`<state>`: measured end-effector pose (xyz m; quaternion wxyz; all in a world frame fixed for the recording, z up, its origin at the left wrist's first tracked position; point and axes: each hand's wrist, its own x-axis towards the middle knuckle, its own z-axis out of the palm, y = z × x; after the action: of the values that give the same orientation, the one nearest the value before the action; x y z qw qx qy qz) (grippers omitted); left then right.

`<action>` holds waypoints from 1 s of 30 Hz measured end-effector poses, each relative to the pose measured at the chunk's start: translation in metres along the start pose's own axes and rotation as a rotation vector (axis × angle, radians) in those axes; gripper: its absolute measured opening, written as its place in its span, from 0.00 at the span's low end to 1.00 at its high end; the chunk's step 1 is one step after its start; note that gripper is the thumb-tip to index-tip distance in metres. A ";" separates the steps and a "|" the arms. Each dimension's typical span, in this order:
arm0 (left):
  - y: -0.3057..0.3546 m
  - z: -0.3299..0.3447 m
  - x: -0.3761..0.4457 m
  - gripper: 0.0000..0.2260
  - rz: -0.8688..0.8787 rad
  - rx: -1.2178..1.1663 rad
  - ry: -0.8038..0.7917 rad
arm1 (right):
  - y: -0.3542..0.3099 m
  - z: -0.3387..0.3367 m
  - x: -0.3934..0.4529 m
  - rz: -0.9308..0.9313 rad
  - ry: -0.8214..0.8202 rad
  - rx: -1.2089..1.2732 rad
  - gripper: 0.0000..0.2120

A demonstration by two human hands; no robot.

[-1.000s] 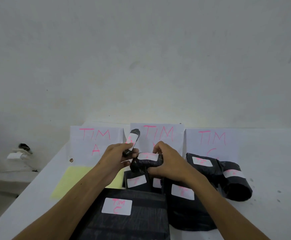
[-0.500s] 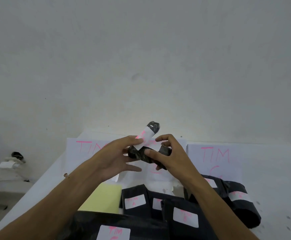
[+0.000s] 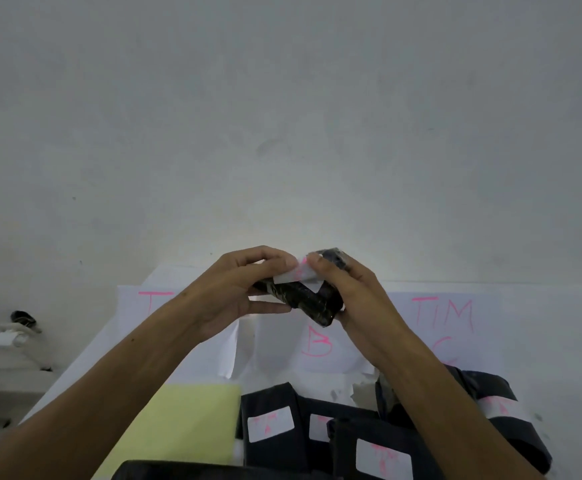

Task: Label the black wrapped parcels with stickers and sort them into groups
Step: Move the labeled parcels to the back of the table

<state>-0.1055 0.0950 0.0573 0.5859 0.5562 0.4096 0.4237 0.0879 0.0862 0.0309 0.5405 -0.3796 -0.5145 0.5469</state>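
I hold a small black wrapped parcel (image 3: 305, 301) up in the air above the table, between both hands. My left hand (image 3: 234, 292) grips its left end and my right hand (image 3: 355, 296) grips its right end. A white sticker with pink writing (image 3: 296, 276) lies across its top, and the fingertips of both hands meet on it. A second black wrapped end (image 3: 333, 255) pokes out above my right fingers. Below lie labelled black parcels: one at the centre (image 3: 268, 424), one in front (image 3: 379, 455), one on the right (image 3: 511, 431).
White sheets with pink lettering lie at the back of the white table (image 3: 559, 341): one on the left mostly hidden (image 3: 151, 303), "B" in the middle (image 3: 313, 346), "TIM C" on the right (image 3: 445, 317). A yellow sheet (image 3: 185, 420) lies front left. A large black parcel (image 3: 178, 472) sits at the bottom edge.
Both hands have lifted off the parcel pile and come together higher up. The small parcels are now bunched between them, with the fingertips on the sticker. The view has tilted upward.
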 end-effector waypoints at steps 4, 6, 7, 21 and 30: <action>-0.001 -0.014 0.019 0.11 0.014 -0.158 0.111 | -0.001 -0.013 0.009 0.028 0.201 0.184 0.09; 0.001 -0.032 0.037 0.07 0.047 -0.176 0.202 | -0.005 -0.023 0.016 0.029 0.294 0.269 0.08; 0.002 -0.044 0.048 0.09 0.060 -0.177 0.250 | -0.007 -0.028 0.018 0.033 0.313 0.313 0.09; -0.051 -0.160 0.153 0.11 -0.364 0.655 0.448 | -0.011 -0.051 0.073 0.255 0.287 0.364 0.12; -0.058 -0.163 0.167 0.18 -0.644 1.249 0.238 | 0.000 -0.063 0.102 0.190 0.327 0.197 0.08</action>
<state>-0.2071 0.3028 -0.0098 0.2051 0.5893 0.7810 -0.0264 0.1356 0.1960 0.0337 0.5972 -0.4554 -0.3259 0.5742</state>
